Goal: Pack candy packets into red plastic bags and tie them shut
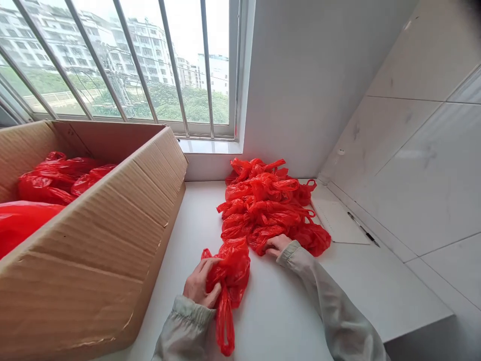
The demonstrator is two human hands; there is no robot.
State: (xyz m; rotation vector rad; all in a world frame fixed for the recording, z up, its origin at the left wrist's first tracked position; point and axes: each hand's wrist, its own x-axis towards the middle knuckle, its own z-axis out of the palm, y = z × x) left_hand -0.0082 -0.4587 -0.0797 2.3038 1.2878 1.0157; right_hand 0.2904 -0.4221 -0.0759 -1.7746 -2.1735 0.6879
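Observation:
My left hand [203, 283] is closed on a crumpled red plastic bag [235, 271], its looped handle hanging toward me over the white tabletop. Farther right, my right hand [278, 244] touches a bundled red bag [263, 235] at the near edge of a heap. Its fingertips are partly tucked behind the plastic, so I cannot tell how firmly they grip. The heap of red plastic bags [268, 213] lies in rows back to the wall, several with looped handles showing. What the bags contain, if anything, is hidden.
A large open cardboard box [101, 250] with more red bags [56, 175] inside stands at the left. Right of the heap lie a white paper sheet [341, 220] and a black pen [364, 229]. A barred window [150, 65] is behind; tiled wall [424, 165] bounds the right.

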